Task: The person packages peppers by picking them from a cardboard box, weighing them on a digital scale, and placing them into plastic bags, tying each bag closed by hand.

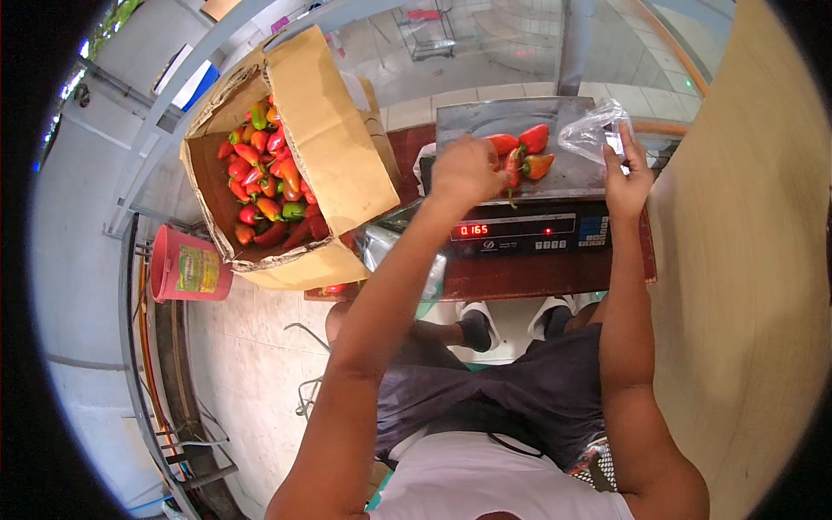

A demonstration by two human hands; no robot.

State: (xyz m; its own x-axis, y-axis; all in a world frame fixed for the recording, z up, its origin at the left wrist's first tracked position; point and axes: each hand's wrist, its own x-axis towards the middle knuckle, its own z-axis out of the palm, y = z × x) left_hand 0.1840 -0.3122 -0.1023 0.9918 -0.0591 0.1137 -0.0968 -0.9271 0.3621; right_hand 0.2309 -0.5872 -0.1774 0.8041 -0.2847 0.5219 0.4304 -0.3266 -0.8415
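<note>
Several red and orange peppers (534,138) lie on the steel platform (468,117) of a digital weighing scale. My left hand (465,170) is over the platform's left part, its curled fingers at the peppers. It is slightly blurred, and whether it grips a pepper cannot be told. At the platform's right edge, my right hand (627,170) pinches a clear plastic bag (593,133) between thumb and fingers. The scale's front panel (520,231) shows lit red digits. To the left, an open cardboard box (338,143) holds many red, orange and green peppers (266,175).
The scale stands on a low dark-red wooden table (533,276). Clear plastic bags (390,250) lie between box and scale. A pink bucket (192,263) is left of the box. A plywood panel (741,273) rises at right; glass panes (500,45) stand behind the table.
</note>
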